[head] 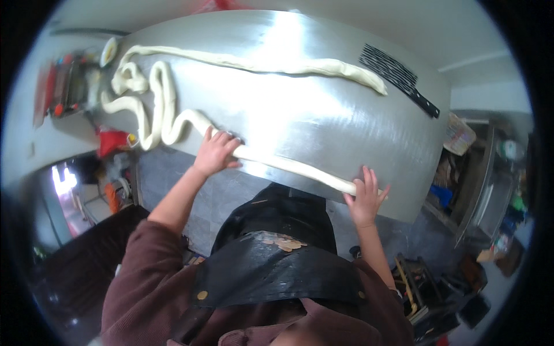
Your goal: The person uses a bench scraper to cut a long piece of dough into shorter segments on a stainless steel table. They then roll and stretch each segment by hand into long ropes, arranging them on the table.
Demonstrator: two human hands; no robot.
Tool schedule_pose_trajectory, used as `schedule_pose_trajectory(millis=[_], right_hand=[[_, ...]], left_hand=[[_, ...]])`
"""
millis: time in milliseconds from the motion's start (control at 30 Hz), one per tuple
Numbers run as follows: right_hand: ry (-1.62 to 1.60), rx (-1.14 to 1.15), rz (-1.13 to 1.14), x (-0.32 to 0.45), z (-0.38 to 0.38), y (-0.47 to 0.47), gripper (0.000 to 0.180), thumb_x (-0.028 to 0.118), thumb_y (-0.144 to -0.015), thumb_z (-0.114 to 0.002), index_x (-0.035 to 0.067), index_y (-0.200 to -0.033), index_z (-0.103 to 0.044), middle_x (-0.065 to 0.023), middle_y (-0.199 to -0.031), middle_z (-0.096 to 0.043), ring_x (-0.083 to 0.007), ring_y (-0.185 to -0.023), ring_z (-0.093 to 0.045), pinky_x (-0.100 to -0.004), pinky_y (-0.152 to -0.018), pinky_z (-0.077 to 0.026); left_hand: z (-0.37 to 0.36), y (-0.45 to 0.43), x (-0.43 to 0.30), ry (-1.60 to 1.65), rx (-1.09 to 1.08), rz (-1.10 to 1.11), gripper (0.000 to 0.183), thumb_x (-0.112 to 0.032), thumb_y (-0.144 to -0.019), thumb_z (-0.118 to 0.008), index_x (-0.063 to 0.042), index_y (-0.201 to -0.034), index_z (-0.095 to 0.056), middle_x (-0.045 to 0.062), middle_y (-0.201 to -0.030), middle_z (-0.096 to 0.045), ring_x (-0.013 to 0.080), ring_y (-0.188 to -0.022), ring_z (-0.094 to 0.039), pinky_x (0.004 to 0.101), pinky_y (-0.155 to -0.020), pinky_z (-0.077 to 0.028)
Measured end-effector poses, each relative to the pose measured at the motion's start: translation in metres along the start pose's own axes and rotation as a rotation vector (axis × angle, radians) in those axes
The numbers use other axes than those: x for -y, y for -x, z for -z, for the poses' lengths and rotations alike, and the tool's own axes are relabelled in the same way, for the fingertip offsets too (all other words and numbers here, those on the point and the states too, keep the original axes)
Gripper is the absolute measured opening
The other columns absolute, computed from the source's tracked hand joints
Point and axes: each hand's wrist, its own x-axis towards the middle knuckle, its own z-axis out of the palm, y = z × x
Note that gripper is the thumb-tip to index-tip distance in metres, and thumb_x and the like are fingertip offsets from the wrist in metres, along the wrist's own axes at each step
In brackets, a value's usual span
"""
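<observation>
A long rope of pale dough point(294, 166) runs along the near edge of a metal-topped table point(320, 129). My left hand point(217, 151) lies over this rope at left centre, palm down. Near the rope's right end, my right hand point(365, 195) rests on it with the fingers spread. Left of my left hand the rope winds in several bends. A thicker dough strip point(303, 66) stretches across the far side of the table, curling at its left end. At the far right lies a cleaver point(389, 71) with a patterned blade and a black handle point(426, 104).
A small white dish point(109, 52) sits at the table's far left corner. Beyond the left edge are a machine with red parts point(67, 88) and a red bag point(113, 140). Shelving with mixed items point(458, 173) stands to the right; a dark wooden surface point(86, 264) is at lower left.
</observation>
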Motion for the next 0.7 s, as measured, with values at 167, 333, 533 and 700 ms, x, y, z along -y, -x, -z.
schedule_pose_trajectory(millis=[167,333,533,700], right_hand=[[-0.253,0.077,-0.094,-0.033,0.034,-0.041,0.037,0.025,-0.072,-0.079,0.007,-0.099,-0.061,-0.0102,-0.098,-0.065,-0.0311,-0.082,-0.063,-0.0403,-0.073,-0.05],[-0.233,-0.091,-0.483,-0.092,0.088,-0.024,0.039,0.02,-0.082,-0.072,0.006,-0.117,-0.06,-0.0155,-0.107,-0.065,-0.0341,-0.095,-0.063,-0.0391,-0.079,-0.051],[0.025,-0.115,-0.212,-0.066,0.076,-0.034,0.05,0.014,-0.084,-0.062,-0.001,-0.13,-0.051,-0.0207,-0.127,-0.056,-0.0351,-0.116,-0.055,-0.0457,-0.1,-0.039],[-0.279,0.087,0.236,0.1,0.002,-0.052,0.064,0.035,-0.086,-0.065,0.002,-0.137,-0.046,-0.0155,-0.147,-0.04,-0.0267,-0.139,-0.035,-0.0571,-0.112,-0.022]], left_hand=[[0.054,-0.023,-0.014,0.187,0.211,0.208,0.032,-0.028,-0.067,-0.078,-0.007,-0.086,-0.064,0.012,-0.08,-0.065,0.0305,-0.081,-0.065,0.0421,-0.08,-0.051],[0.095,-0.032,-0.119,0.496,-0.18,0.034,0.03,-0.024,-0.069,-0.079,-0.005,-0.088,-0.064,0.012,-0.075,-0.064,0.0284,-0.071,-0.066,0.0386,-0.067,-0.054],[0.037,-0.07,-0.196,0.37,-0.24,-0.121,0.069,-0.031,-0.078,-0.073,-0.005,-0.135,-0.045,0.021,-0.139,-0.044,0.0366,-0.133,-0.04,0.0508,-0.109,-0.033],[-0.008,-0.009,-0.144,0.549,-0.344,0.078,0.068,-0.026,-0.085,-0.067,-0.007,-0.143,-0.039,0.02,-0.148,-0.036,0.0361,-0.14,-0.031,0.0579,-0.11,-0.027]])
